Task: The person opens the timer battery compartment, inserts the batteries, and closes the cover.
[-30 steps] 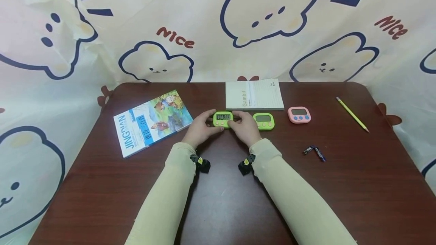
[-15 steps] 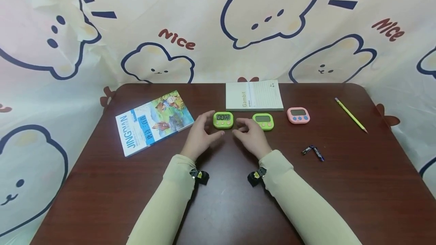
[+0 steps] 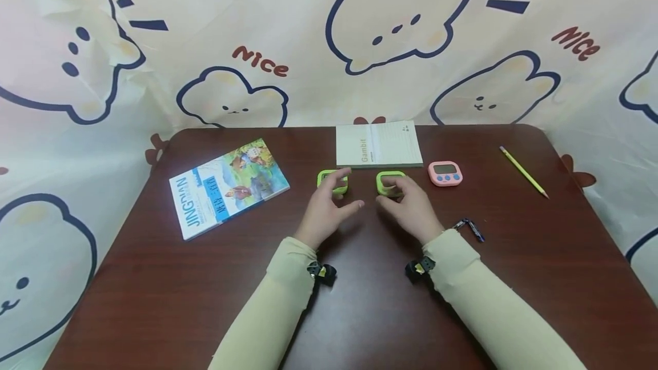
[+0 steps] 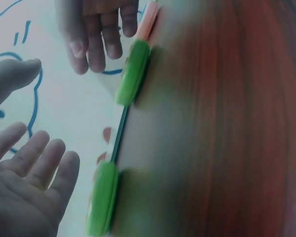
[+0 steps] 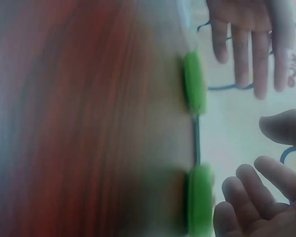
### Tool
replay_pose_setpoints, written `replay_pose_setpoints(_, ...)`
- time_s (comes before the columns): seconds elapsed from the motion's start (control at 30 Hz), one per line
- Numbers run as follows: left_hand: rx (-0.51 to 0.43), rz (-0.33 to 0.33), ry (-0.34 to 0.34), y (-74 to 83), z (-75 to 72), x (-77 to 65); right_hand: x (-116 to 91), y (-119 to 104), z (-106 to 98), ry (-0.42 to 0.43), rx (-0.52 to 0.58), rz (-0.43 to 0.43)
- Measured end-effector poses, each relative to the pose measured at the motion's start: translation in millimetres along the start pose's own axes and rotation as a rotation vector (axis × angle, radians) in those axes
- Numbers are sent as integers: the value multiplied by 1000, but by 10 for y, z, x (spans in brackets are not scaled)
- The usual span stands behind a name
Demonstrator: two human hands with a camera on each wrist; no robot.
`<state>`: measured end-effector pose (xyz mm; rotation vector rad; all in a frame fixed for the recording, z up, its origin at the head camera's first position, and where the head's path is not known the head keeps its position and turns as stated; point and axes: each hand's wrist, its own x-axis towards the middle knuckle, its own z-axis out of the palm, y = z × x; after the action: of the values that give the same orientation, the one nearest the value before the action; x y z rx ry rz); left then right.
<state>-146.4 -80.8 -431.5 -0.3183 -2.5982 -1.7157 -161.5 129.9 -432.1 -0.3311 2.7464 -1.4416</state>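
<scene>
Two green digital timers here, sat side by side on the table (image 3: 154,278) with a gap between them. The left green timer (image 3: 322,177) is under my left hand (image 3: 325,213), fingers loose and thumb well apart from them. The right green timer (image 3: 380,181) is by my right hand (image 3: 411,210), fingers bent a bit, thumb apart too, so neither hand is gripping anything. Can't tell if my right fingertips touch the casing, they're that near.

My fingers cover much of both screens from above, so I can't make out any digits. The wrist views only get the green casings edge-on, blurry, with the nearer one running down to the bottom of each.

Just right of those is a pink timer (image 3: 445,173) with blue buttons, fully visible from above. A Gambit notebook (image 3: 379,144) lies behind the green pair. A couple of batteries (image 3: 477,230) sit near my right cuff, labels too small to read. Farther out: a JINGDIAN-ish picture-covered book (image 3: 229,189) left, and a yellow-green pencil (image 3: 524,172) far right. Behind it all, a cartoon-print backdrop (image 3: 308,96), cut off up top.
</scene>
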Motion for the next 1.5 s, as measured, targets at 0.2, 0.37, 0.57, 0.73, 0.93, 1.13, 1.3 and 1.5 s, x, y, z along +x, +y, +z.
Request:
replay_pose_setpoints(0.2, -49, -11, -56, 43, 168, 131, 130, 135, -212, -24, -126, 31)
replay_pose_setpoints(0.37, -15, -104, -111, 53, 305, 219, 224, 212, -383, -114, -159, 109)
replay_pose_setpoints(0.57, 24, -192, -147, 38, 426, 311, 311, 228, -486, -215, -127, 165)
replay_pose_setpoints(0.73, 170, -225, -149, 67, 500, 433, 364, 253, -512, -252, -121, 159)
replay_pose_setpoints(0.93, 351, -228, -205, 122, 558, 536, 427, 295, -462, -289, -182, 101)
replay_pose_setpoints(1.13, 436, -246, -185, 128, 638, 603, 452, 325, -441, -301, -222, 81)
replay_pose_setpoints(1.3, 419, -270, -179, 153, 680, 610, 454, 339, -457, -286, -246, 73)
replay_pose_setpoints(1.5, 422, -258, -181, 169, 683, 598, 441, 345, -465, -277, -267, 57)
